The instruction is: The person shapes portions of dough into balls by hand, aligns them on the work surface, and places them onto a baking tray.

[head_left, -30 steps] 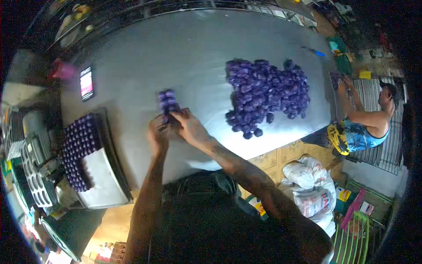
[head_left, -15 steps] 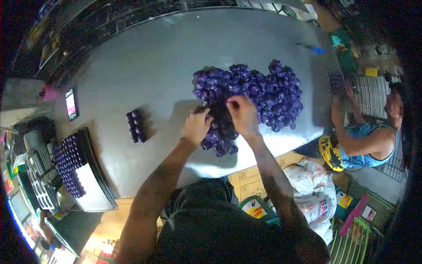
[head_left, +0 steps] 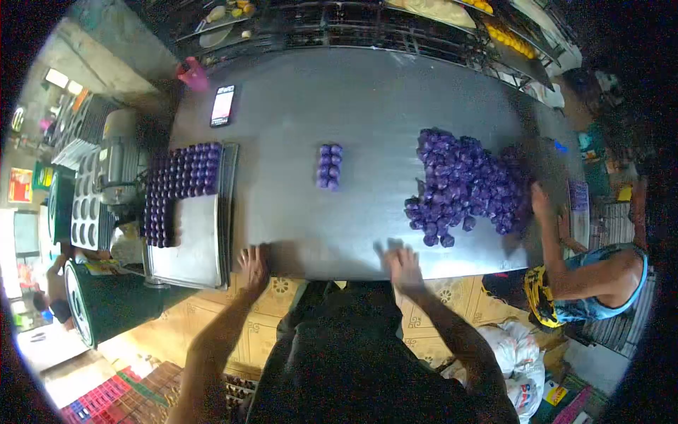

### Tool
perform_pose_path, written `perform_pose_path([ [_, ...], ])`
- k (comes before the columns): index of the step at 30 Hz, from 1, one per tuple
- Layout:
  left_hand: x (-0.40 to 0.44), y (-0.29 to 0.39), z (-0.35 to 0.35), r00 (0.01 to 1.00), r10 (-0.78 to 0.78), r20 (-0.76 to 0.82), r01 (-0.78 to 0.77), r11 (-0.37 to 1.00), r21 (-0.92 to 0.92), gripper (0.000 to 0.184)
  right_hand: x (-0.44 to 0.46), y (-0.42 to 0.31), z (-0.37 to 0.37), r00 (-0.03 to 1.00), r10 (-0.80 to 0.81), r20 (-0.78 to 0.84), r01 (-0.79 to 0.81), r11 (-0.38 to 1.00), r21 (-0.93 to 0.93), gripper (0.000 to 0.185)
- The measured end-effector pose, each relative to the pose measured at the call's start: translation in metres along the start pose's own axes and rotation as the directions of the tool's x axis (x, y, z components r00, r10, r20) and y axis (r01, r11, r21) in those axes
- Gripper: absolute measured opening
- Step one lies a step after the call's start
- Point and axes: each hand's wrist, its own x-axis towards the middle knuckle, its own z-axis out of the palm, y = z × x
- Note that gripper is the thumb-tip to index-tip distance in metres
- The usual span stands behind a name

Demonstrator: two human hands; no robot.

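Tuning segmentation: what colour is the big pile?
The pile is purple, best seen in the head view.

In dim light we see glare on the near edge of the bench (head_left: 282, 141) toward its right corner, shadow left of it, right hand (head_left: 403, 266) motion-blurred, far edge bowed, dark grainy margins.

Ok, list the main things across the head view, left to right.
Partly filled metal tray, left hand, short double row of purple pieces, large purple heap, co-worker's blue top.

The grey table (head_left: 374, 92) bears a phone (head_left: 222, 107), a purple heap (head_left: 466, 185) and (apart) purple rows (head_left: 329, 168).
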Motion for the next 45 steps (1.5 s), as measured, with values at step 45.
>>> perform_pose_path([
  [45,0.223,0.129,-0.138,0.676,0.336,-0.656,-0.544,0.828,-0.136,0.038,0.269,0.093,0.063,0.985,0.125,-0.115,-0.075,0.928,0.365,0.014],
])
